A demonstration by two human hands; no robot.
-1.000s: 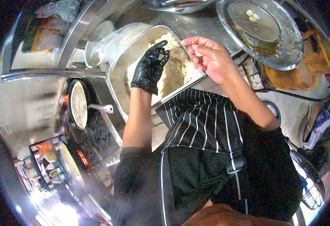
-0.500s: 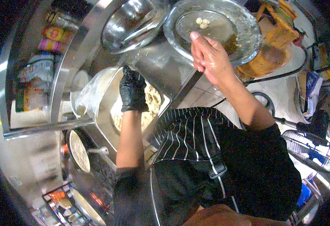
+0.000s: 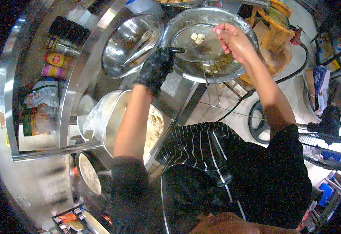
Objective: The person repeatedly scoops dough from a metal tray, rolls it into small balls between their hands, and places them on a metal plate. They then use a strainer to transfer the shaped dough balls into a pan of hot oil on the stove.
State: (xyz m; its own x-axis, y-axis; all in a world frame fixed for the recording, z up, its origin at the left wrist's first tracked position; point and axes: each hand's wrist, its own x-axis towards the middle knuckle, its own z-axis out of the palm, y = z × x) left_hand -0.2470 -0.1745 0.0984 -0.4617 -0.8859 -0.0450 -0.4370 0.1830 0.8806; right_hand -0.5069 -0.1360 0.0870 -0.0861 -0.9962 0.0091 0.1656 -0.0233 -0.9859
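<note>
My left hand (image 3: 157,71), in a black glove, is curled with one digit stretched toward the near left rim of a wide metal basin (image 3: 167,33). Whatever its curled fingers hold is hidden. Bare and loosely curled, my right hand (image 3: 234,41) hangs over the basin's right side; I cannot make out anything in its fingers. Between the hands, a round flat strainer (image 3: 186,45) with a wire handle lies across the basin. Small pale dough lumps (image 3: 197,37) sit on it. Below my left forearm stands a white tub holding pale, sticky dough (image 3: 153,124).
A steel bowl (image 3: 116,43) with a metal utensil stands left of the basin. Packets and jars (image 3: 53,59) line a shelf at far left. A pan (image 3: 89,173) sits on the stove, lower left. At right are an orange-brown stand (image 3: 276,33), a hose and a fan (image 3: 326,150).
My left hand has risen out of the dough tub to the basin's near left rim. My right hand has shifted right and up over the basin. The strainer's wire handle has come into sight.
</note>
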